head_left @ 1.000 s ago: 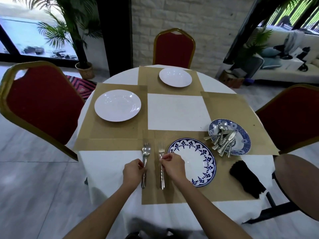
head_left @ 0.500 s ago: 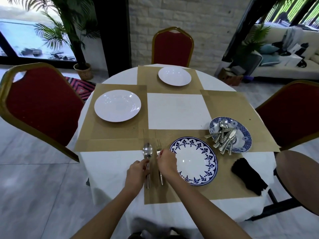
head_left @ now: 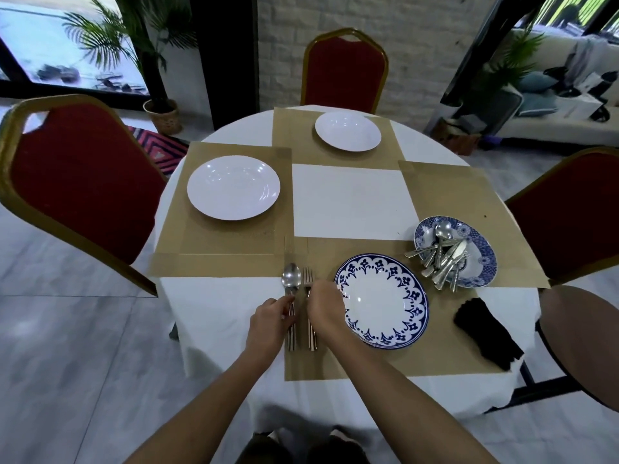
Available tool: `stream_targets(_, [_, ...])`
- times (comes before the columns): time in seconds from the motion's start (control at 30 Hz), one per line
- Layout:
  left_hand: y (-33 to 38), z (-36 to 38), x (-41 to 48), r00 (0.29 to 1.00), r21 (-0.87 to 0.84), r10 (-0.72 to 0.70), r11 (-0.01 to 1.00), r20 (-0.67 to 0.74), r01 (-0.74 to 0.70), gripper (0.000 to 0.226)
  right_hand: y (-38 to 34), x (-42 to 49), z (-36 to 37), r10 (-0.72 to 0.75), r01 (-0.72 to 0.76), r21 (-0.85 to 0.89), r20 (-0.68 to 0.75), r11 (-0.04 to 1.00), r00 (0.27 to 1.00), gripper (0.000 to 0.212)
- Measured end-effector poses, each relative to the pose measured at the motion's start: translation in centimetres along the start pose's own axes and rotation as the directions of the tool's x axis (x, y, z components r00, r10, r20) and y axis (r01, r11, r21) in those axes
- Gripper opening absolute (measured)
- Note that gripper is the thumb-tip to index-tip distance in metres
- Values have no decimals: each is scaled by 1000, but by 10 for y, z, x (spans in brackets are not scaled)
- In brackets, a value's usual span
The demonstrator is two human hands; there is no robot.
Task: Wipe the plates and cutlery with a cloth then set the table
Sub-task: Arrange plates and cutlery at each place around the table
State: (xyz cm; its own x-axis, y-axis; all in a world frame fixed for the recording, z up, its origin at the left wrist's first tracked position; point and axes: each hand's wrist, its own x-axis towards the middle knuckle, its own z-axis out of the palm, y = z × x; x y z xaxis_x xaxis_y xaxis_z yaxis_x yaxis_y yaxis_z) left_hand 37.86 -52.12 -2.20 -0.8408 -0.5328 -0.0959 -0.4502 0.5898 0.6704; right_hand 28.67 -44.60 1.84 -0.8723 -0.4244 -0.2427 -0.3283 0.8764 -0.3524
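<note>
Left hand [head_left: 271,321] pinches the handle of the spoon [head_left: 290,279]; right hand [head_left: 326,306] pinches the fork [head_left: 308,276] just below its tines. Both pieces lie flat and parallel, side by side, on the tan placemat [head_left: 335,366] at the near edge of the table [head_left: 348,199], with bowl and tines pointing to the far edge. Spoon is left of fork. The fork lies just left of the blue-rimmed plate [head_left: 417,296], which is on the same placemat. Toward the right edge, a patterned blue plate [head_left: 482,242] carries a heap of cutlery [head_left: 442,259]. A black cloth [head_left: 485,329] lies at the near-right edge, apart from both plates. One white plate [head_left: 233,187] sits at the left edge and a second white plate [head_left: 348,130] at the far edge, each on its own placemat.
</note>
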Motion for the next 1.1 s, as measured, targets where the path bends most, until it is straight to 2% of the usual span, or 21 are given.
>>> stream_targets(0.13, [-1, 0, -1, 1000, -17, -4, 1000, -14, 3, 37, -2, 0, -1, -50, 51, -48, 22, 998, 999, 24])
stream_targets(0.27, [-2, 0, 1, 1000, -10, 13, 1000, -4, -13, 36, 1, -2, -8, -56, 57, -7, 33, 998, 998, 20])
stream_targets(0.4, [4, 0, 1, 997, 5, 5, 1000, -74, -5, 34, 26, -3, -34, 6, 11, 136, -123, 991, 992, 22])
stream_targets(0.5, [18, 8, 2, 988, 50, 62, 997, -140, -55, 34, 73, -3, -54, 103, -68, 137, -270, 988, 957, 18])
stream_targets(0.7, [61, 32, 8, 981, -1, 185, 983, -53, -185, 36, 160, -16, -48, 263, -209, 180, -373, 961, 890, 39])
stream_targets(0.77, [70, 42, 11, 981, 35, 188, 982, -46, -186, 31, 172, -19, -45, 332, -225, 302, -370, 926, 868, 43])
stream_targets(0.9, [82, 52, 15, 994, 50, 95, 995, -60, -92, 29, 184, -15, -43, 332, -152, 459, -344, 875, 878, 42])
stream_targets(1.1, [82, 58, 18, 997, 62, 41, 997, -61, -37, 27, 195, -16, -48, 298, -91, 530, -318, 843, 900, 42])
